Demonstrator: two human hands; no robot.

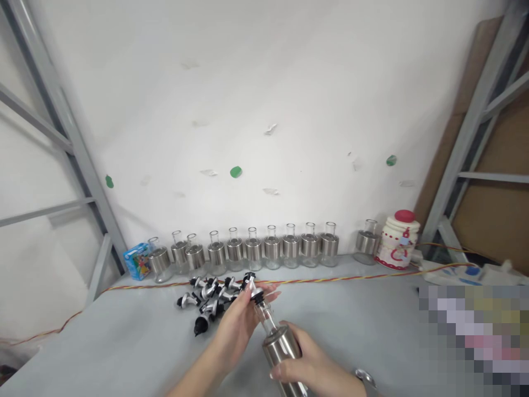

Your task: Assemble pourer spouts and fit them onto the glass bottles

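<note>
My right hand (pixel 308 358) is wrapped round the steel-sleeved body of a glass bottle (pixel 278 344), which leans with its neck up and to the left. At the bottle's mouth is a pourer spout (pixel 257 296), silver with a black stopper. My left hand (pixel 239 325) holds this spout with the thumb against it and the other fingers behind, partly hidden. Whether the stopper is fully seated in the neck I cannot tell. Left of my left hand lies a loose pile of several similar pourer spouts (pixel 210 304), silver and black.
Several steel-sleeved glass bottles (pixel 253 246) without spouts stand along the wall. A small blue box (pixel 138 261) is at the row's left end, a cream jar with a red lid (pixel 397 242) at its right. A twisted red-yellow cord (pixel 330 279) crosses the grey table (pixel 124 336).
</note>
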